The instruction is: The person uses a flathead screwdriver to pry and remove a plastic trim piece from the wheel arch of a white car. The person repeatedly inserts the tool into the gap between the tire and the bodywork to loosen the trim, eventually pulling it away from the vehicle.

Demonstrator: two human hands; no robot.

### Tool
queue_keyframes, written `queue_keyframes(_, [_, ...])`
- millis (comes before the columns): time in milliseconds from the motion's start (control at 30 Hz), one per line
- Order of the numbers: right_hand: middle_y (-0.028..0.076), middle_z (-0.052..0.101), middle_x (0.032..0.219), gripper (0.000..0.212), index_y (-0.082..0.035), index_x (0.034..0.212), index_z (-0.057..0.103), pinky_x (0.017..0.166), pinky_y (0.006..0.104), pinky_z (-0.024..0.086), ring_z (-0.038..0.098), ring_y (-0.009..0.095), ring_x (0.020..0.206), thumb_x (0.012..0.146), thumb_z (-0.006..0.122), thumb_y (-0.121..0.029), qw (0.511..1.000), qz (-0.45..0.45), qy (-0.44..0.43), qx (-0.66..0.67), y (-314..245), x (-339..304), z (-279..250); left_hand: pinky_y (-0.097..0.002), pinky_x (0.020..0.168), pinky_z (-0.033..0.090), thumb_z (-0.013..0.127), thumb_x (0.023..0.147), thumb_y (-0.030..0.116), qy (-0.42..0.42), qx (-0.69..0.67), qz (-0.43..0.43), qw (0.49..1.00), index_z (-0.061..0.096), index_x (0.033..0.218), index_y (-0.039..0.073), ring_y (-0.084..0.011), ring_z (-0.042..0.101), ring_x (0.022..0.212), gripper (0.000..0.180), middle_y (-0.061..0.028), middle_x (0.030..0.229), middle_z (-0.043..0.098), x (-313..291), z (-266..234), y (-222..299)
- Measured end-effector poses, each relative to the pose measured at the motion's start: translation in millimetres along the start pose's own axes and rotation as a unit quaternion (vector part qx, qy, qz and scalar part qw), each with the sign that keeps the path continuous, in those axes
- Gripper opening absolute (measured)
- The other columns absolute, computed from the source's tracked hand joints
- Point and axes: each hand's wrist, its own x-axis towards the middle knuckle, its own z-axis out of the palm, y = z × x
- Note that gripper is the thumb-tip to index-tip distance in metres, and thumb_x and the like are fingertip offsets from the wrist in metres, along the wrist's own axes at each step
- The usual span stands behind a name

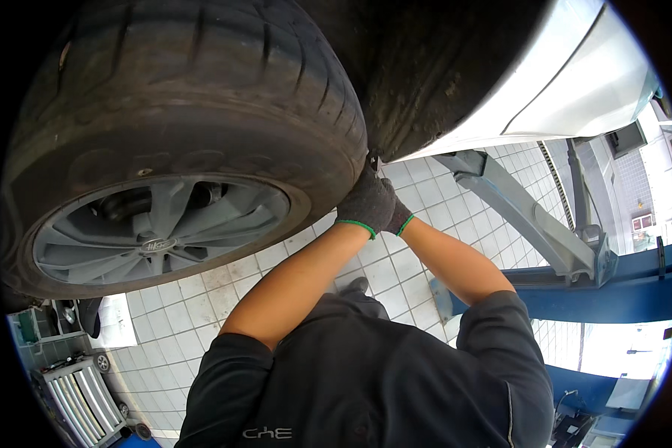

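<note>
Both my arms reach up to the lower edge of a car's wheel arch, just right of the tyre (pixel 224 134). My left hand (pixel 367 200), in a dark grey knit glove with a green cuff edge, looks closed beside the tyre's tread. A small dark part (pixel 374 160) shows at its top; what the fingers hold is hidden. Close behind it, partly covered, is my right hand (pixel 398 209) in a matching glove, its fingers out of sight. Above the hands lies the dark wheel arch liner (pixel 433 82), bordered by the white body panel (pixel 545 86).
The wheel's grey spoked rim (pixel 160 231) fills the left side. A grey lift arm (pixel 526 213) runs under the car to a blue lift beam (pixel 635 287) at right. A tool trolley (pixel 82 399) stands at lower left on the tiled floor (pixel 194 317).
</note>
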Motion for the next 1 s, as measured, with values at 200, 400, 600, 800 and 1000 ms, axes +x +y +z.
queue_keyframes(200, [0.011,0.068,0.103,0.036,-0.007,0.12,0.062,0.073,0.037,0.054,0.067,0.023,0.09,0.09,0.066,-0.027,0.868,0.255,-0.219,0.366,-76,-20,-109,-0.0393,0.089,0.045,0.058,0.088,0.011,0.143,-0.428,-0.115,0.885,0.068,0.104,0.004,-0.0293,0.066,0.086,0.02,-0.0083,0.077,0.07,-9,-4,-3])
queue_keyframes(400, [0.011,0.063,0.086,0.041,0.0,0.118,0.055,0.058,0.0329,0.053,0.064,0.017,0.069,0.089,0.07,-0.023,0.741,0.411,-0.204,0.49,-109,-7,-178,-0.043,0.092,0.048,0.062,0.085,0.021,-0.044,-0.714,-0.217,0.664,0.063,0.103,0.002,-0.0328,0.066,0.092,0.026,-0.0159,0.093,0.07,-11,-16,-8])
queue_keyframes(600, [0.015,0.067,0.122,0.044,-0.007,0.125,0.062,0.089,0.0421,0.054,0.065,0.031,0.111,0.091,0.064,-0.035,0.985,0.043,-0.159,-0.049,-13,-17,-42,-0.0525,0.101,0.037,0.062,0.087,0.027,0.01,-0.186,-0.07,0.98,0.07,0.096,0.007,-0.036,0.062,0.101,0.024,-0.0205,0.1,0.071,-5,-1,5])
queue_keyframes(800, [0.013,0.065,0.132,0.04,-0.012,0.127,0.065,0.099,0.0414,0.05,0.056,0.031,0.126,0.093,0.061,-0.031,0.999,0.031,-0.013,-0.018,-4,15,-5,-0.0549,0.099,0.032,0.06,0.086,0.024,0.042,0.069,-0.054,0.995,0.078,0.084,0.011,-0.0338,0.061,0.097,0.023,-0.0182,0.095,0.073,3,19,4])
queue_keyframes(1000, [0.014,0.069,0.103,0.034,-0.007,0.113,0.064,0.074,0.0395,0.056,0.069,0.029,0.088,0.09,0.064,-0.033,0.969,0.125,-0.153,0.15,-62,-23,-83,-0.0472,0.098,0.046,0.065,0.086,0.03,0.014,-0.482,-0.153,0.863,0.067,0.099,-0.001,-0.0394,0.062,0.11,0.033,-0.0256,0.109,0.067,-7,21,4])
